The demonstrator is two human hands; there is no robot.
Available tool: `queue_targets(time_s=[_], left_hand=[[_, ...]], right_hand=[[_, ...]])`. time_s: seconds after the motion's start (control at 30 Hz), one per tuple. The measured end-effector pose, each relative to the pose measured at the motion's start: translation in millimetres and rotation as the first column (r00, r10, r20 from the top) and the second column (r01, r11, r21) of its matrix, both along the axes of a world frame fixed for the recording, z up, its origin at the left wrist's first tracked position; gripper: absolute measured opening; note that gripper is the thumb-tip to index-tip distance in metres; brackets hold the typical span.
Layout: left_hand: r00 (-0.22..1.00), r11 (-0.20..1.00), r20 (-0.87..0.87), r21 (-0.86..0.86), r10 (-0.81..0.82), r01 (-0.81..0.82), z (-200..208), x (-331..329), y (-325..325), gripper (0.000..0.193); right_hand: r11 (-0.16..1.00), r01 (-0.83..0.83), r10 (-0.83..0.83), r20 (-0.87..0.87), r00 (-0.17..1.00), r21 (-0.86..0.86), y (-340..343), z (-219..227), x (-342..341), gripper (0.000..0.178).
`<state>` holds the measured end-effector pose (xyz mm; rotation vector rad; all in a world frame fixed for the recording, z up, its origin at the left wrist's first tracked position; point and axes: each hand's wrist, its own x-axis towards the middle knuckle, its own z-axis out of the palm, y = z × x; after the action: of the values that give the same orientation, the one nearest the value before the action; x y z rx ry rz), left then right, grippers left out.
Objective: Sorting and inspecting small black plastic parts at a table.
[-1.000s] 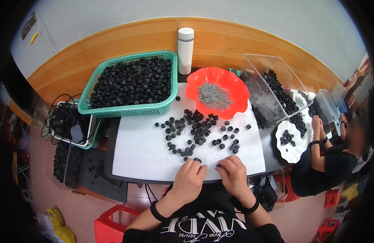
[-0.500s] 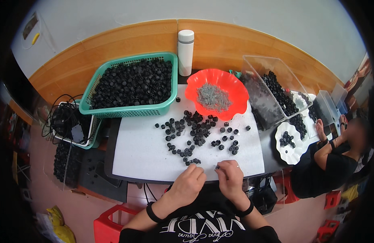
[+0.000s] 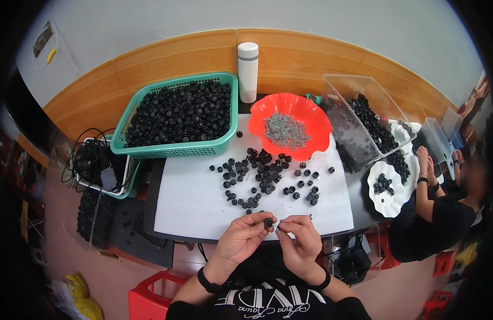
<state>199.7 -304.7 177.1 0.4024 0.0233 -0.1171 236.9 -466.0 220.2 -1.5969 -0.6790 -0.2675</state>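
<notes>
My left hand [image 3: 243, 238] is closed in a pinch around a small round black plastic cap [image 3: 268, 223], held at the front edge of the white work mat [image 3: 190, 213]. Close beside it, my right hand [image 3: 301, 242] pinches something tiny with a pale glint, too small to make out. The two sets of fingertips nearly meet. Beyond them, loose black parts [image 3: 265, 176] lie scattered and heaped on the mat. A red scalloped bowl [image 3: 318, 128] behind those holds many thin grey metal pins or screws [image 3: 285, 130].
A green basket [image 3: 177, 151] full of black caps stands back left, beside a white bottle [image 3: 248, 74]. At right are a clear bin [image 3: 358, 80] of black parts and a white scalloped dish [image 3: 387, 205]. A co-worker [image 3: 433, 213] sits far right; a red stool [image 3: 150, 296] stands lower left.
My left hand has lifted from the parts at the mat's front and turned, now showing a black cap in its fingers. Both hands have come together. The view has shifted slightly.
</notes>
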Motion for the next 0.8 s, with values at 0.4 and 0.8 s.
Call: queue_targets(time_s=[0.4, 0.8], left_hand=[[1.0, 1.0, 0.015, 0.026, 0.006, -0.007, -7.3, -2.3, -0.8, 0.026], [0.999, 0.999, 0.019, 0.031, 0.026, -0.026, -4.1, -3.2, -2.7, 0.026]], right_hand=[[0.977, 0.109, -0.057, 0.269, 0.962, -0.183, 3.8, -3.5, -1.1, 0.026], [0.977, 0.103, -0.043, 0.303, 0.952, -0.185, 4.1, -1.4, -0.6, 0.023]])
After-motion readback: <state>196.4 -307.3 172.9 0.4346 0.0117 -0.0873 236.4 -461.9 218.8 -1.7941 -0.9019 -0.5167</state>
